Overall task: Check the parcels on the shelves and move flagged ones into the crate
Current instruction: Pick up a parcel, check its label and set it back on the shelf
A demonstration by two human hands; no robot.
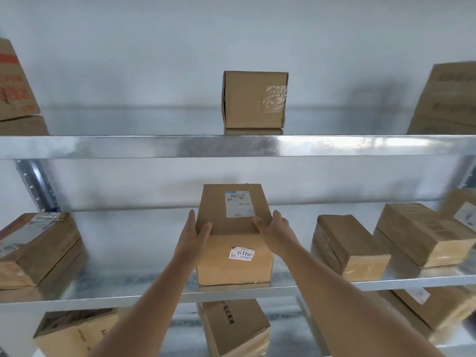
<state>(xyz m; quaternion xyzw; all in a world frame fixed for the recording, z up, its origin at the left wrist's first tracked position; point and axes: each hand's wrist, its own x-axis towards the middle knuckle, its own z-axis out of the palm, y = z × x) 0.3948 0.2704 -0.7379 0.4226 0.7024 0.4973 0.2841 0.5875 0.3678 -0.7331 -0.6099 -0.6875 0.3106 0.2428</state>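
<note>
fingers [192,220] of your left hand [195,235] lie nearly straight along the left side of the parcel [234,235], thumb over its top edge; your right hand [273,229] clasps the right side likewise. it stands mid-shelf on the middle shelf [128,287], "6166" sticker [241,253] facing you. other boxes [353,243] sit right.

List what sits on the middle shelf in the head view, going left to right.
Taped parcel at the left end → left hand → the 6166 parcel, held at both sides → right hand → plain brown parcel → stacked parcels at the right end.
</note>
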